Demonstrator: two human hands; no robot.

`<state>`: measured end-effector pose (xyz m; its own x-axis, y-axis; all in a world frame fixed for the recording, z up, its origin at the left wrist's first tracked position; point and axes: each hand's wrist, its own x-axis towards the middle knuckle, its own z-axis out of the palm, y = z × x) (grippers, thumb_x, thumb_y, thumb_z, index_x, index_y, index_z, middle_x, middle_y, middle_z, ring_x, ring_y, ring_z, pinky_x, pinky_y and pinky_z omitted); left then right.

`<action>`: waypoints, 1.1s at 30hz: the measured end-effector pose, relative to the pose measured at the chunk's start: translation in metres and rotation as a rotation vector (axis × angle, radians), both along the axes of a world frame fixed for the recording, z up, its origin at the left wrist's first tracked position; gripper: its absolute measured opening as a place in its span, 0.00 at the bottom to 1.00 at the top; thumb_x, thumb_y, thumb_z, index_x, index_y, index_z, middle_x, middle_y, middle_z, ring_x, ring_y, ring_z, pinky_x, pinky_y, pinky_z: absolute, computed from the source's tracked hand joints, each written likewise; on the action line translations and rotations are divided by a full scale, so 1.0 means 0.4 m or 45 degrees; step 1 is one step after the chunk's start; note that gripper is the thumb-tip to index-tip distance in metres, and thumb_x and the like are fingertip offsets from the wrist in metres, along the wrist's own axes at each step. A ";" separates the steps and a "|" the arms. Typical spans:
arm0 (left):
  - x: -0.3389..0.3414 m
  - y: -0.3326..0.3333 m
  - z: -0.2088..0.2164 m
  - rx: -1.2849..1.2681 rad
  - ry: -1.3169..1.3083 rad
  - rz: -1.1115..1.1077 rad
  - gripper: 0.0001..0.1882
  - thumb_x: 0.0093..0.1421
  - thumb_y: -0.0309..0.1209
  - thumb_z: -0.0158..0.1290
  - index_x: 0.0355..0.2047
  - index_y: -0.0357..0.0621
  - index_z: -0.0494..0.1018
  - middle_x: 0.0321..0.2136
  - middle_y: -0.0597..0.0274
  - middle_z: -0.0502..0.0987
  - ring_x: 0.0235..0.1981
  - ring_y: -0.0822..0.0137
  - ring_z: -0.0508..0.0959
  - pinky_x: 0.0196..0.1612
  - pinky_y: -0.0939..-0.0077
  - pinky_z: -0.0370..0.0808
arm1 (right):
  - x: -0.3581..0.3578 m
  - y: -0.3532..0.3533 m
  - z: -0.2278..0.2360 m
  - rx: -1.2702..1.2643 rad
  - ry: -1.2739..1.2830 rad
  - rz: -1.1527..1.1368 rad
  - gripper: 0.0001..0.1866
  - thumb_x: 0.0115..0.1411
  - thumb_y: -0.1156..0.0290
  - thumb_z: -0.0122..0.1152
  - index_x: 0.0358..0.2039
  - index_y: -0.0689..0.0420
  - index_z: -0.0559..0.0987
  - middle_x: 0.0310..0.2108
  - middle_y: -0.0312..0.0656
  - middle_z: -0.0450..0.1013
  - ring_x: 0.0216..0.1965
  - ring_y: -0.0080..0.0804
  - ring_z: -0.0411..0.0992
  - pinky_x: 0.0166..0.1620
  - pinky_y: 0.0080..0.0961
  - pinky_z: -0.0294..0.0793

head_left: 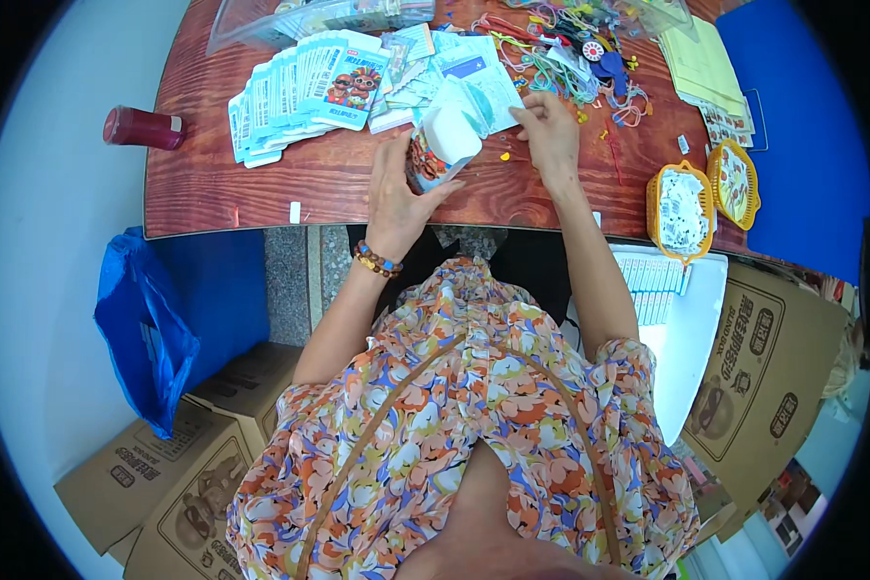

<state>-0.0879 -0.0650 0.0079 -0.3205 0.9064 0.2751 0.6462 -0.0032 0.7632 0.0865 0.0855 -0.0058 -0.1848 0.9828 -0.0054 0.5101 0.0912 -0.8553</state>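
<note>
My left hand [397,201] is wrapped round a small printed carton [442,145], its white flaps standing up and its top open. The carton is tilted above the front part of the table. To its right, my right hand [553,141] pinches the edge of a pale blue-green leaflet [498,100]. Beyond the carton lie more loose leaflets and cards [418,70]. Left of these, flat light-blue cartons [295,92] are fanned out in an overlapping row, the end one showing cartoon figures.
Colourful cords and small trinkets [561,58] lie at the back, near clear plastic bins [246,27]. Yellow baskets [655,208] with small packets stand at the right edge. A red jar [143,129] lies at the left edge. Cardboard boxes [155,474] and a blue bag [130,319] are below.
</note>
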 end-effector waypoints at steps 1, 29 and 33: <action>-0.002 0.001 0.001 0.008 -0.004 -0.001 0.45 0.41 0.34 0.73 0.58 0.37 0.63 0.48 0.47 0.70 0.51 0.48 0.71 0.51 0.57 0.71 | 0.006 -0.002 0.008 -0.209 0.446 -0.123 0.12 0.58 0.68 0.67 0.40 0.59 0.79 0.25 0.35 0.75 0.25 0.22 0.73 0.28 0.18 0.70; 0.051 0.037 0.026 -0.045 0.325 -0.263 0.47 0.42 0.29 0.71 0.62 0.39 0.60 0.49 0.48 0.68 0.51 0.48 0.70 0.51 0.57 0.73 | 0.046 -0.058 0.211 -0.002 -0.145 0.750 0.13 0.64 0.72 0.54 0.46 0.63 0.79 0.28 0.43 0.78 0.23 0.25 0.76 0.26 0.20 0.73; 0.036 0.036 0.021 -0.066 0.277 -0.255 0.46 0.42 0.30 0.71 0.61 0.38 0.60 0.49 0.47 0.68 0.51 0.47 0.71 0.51 0.57 0.73 | 0.077 -0.077 0.214 0.149 0.023 0.594 0.15 0.65 0.71 0.54 0.50 0.62 0.77 0.31 0.42 0.79 0.23 0.22 0.77 0.24 0.19 0.73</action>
<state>-0.0735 -0.0504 0.0163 -0.0723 0.9602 0.2697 0.7852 -0.1119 0.6090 0.1174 0.0545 0.0796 -0.6053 0.7888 0.1072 0.3772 0.4028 -0.8340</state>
